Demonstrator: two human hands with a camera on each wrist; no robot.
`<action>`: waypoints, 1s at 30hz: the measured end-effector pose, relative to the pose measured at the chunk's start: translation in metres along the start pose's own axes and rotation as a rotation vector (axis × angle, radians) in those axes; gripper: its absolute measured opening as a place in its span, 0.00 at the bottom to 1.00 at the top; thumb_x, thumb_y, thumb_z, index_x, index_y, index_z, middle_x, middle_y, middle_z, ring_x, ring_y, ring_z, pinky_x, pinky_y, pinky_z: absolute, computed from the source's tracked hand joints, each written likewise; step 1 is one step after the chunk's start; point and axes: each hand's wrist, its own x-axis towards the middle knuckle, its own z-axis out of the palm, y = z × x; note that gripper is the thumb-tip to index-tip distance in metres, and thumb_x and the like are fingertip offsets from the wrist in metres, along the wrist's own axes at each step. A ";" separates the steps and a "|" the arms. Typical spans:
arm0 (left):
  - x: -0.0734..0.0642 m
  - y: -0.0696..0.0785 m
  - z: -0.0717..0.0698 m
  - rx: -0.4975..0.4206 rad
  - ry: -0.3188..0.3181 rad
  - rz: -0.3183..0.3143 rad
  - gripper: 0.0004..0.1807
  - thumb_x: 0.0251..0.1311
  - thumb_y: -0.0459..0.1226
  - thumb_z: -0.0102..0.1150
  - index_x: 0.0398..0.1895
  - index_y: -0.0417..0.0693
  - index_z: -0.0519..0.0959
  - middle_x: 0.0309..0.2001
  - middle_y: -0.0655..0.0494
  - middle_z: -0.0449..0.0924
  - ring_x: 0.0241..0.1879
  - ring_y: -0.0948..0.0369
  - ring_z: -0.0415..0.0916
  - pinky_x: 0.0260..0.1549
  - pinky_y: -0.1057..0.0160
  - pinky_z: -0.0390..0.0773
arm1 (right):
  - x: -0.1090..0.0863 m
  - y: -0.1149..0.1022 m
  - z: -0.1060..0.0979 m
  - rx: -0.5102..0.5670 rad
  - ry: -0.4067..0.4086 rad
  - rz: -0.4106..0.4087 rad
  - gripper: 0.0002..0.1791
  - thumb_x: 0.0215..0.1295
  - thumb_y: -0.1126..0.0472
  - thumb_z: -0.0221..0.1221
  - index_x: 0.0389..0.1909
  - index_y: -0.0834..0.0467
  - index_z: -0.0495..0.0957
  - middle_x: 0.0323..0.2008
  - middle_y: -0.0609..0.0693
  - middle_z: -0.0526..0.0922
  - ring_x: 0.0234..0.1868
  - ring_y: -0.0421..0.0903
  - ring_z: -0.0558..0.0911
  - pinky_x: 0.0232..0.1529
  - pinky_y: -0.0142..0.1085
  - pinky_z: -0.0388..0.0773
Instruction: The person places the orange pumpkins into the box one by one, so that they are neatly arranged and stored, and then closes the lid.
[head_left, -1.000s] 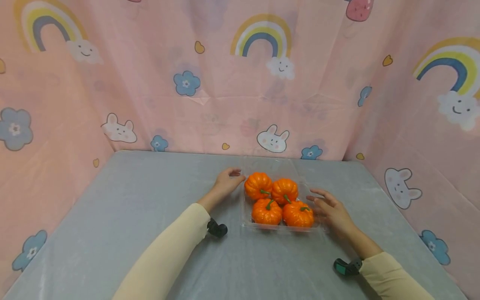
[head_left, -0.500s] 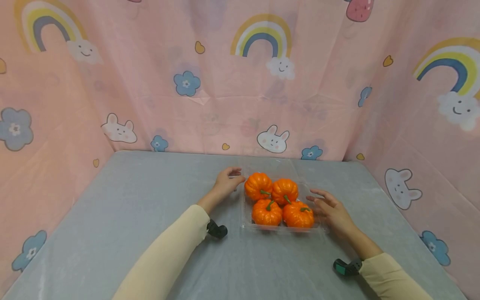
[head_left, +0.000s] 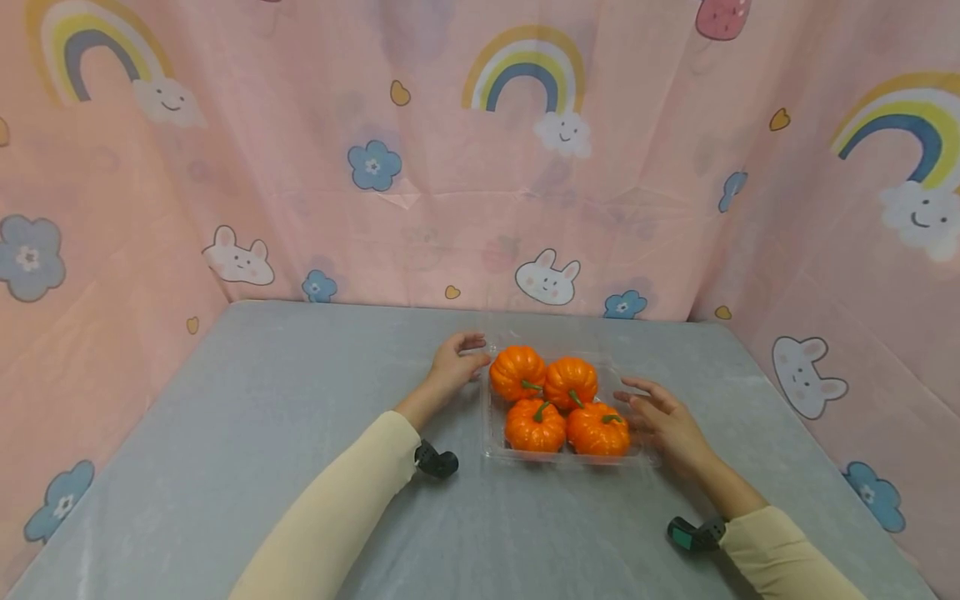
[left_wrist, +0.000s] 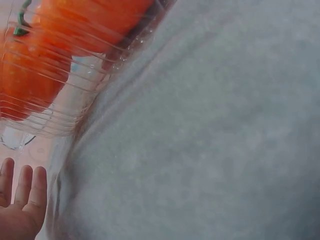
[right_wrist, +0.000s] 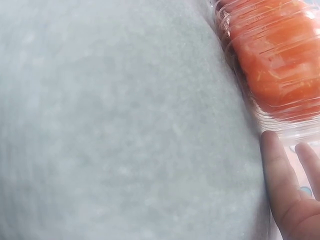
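Several small orange pumpkins (head_left: 535,426) with green stems sit together in a clear plastic box (head_left: 495,450) on the table in the head view. At the box's left side is my left hand (head_left: 453,367), its fingers extended towards the far left corner. In the left wrist view, straight fingers (left_wrist: 38,187) show just off the ribbed wall. My right hand (head_left: 667,425) lies along the right side with loosely straight fingers. A fingertip (right_wrist: 270,137) is at or very near the wall in the right wrist view; contact is unclear. The clear lid behind the pumpkins is hard to make out.
A grey cloth covers the table (head_left: 315,375). Pink patterned curtains (head_left: 442,233) stand behind it and along both sides. A dark device is strapped to each wrist, with the left one (head_left: 437,460) near the table surface.
The clear lid edge at the back of the box seems to sit slightly lower in the head view. Both hands and the pumpkins stay almost in place.
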 end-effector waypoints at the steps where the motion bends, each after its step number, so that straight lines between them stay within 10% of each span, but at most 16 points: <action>1: 0.000 0.000 0.000 -0.009 0.001 0.003 0.26 0.59 0.34 0.60 0.62 0.42 0.70 0.60 0.47 0.75 0.53 0.51 0.78 0.46 0.57 0.82 | 0.000 0.000 0.000 0.002 -0.005 -0.004 0.28 0.75 0.52 0.46 0.69 0.61 0.57 0.48 0.30 0.80 0.43 0.35 0.84 0.42 0.33 0.83; 30: 0.005 0.006 -0.002 -0.136 -0.016 0.148 0.25 0.60 0.26 0.50 0.62 0.45 0.69 0.61 0.41 0.72 0.55 0.46 0.75 0.44 0.57 0.81 | 0.001 -0.001 -0.001 0.004 -0.007 0.001 0.27 0.75 0.51 0.46 0.69 0.58 0.60 0.50 0.31 0.80 0.45 0.33 0.84 0.42 0.34 0.83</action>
